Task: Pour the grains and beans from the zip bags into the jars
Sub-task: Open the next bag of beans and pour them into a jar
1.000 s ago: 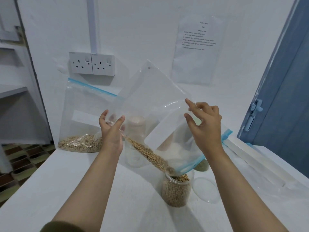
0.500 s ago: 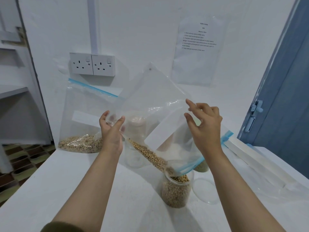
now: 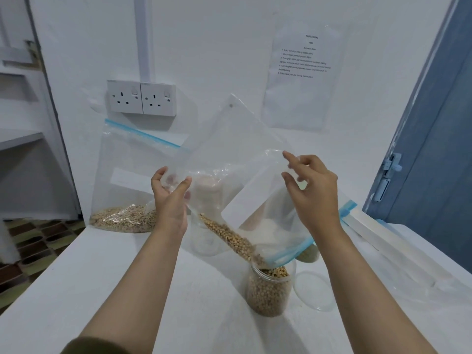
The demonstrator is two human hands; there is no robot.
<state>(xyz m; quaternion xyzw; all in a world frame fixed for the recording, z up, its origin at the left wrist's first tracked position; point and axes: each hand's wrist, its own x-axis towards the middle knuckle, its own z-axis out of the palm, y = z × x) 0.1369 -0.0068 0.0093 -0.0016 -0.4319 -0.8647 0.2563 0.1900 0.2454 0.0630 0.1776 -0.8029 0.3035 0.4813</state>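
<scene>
Soybeans slide from tilted zip bag, pinched by both hands' fingers, into jar.

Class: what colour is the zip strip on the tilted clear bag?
Blue zip strip, head view.

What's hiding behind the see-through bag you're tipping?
Through the tilted bag you can see an empty jar and a bag of white grains. A jar of greenish grains peeks out below; most of it is covered.

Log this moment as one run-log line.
pouring | both hands hold tilted zip bag | beans sliding to jar | lid beside
</scene>
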